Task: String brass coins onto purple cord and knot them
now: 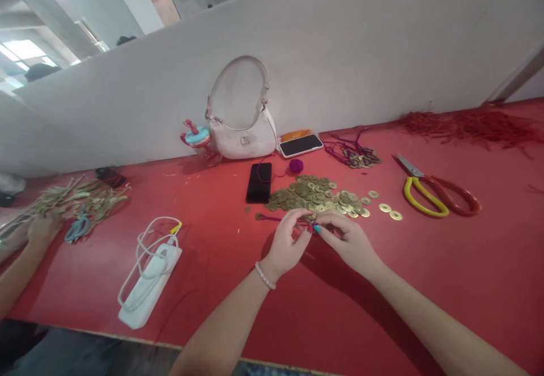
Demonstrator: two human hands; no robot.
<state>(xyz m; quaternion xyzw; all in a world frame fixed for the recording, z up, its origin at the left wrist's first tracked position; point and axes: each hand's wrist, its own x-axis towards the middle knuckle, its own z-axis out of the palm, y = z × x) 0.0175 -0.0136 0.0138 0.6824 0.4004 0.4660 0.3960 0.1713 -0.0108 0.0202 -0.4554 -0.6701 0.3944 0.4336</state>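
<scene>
My left hand (pixel 291 240) and my right hand (pixel 346 240) meet in front of me, fingertips pinched close together on a purple cord (pixel 272 218). The cord runs out to the left from my left hand, with one brass coin (pixel 259 216) at its end. What sits right between the fingertips is too small to make out. Just beyond my hands spreads a pile of holed brass coins (pixel 310 191). Behind it lies a ball of purple cord (pixel 296 165), its loose strand crossing a black phone (pixel 259 183). Finished-looking coins on purple cord (pixel 361 156) lie farther back.
Scissors (pixel 425 186) with yellow and red handles lie right. A white handbag (pixel 244 135), lidded cup (pixel 202 140) and white-edged phone (pixel 301 145) stand along the wall. Red strands (pixel 471 123) are at back right. A white power bank (pixel 151 285) with cable and another person's hands (pixel 45 225) are left.
</scene>
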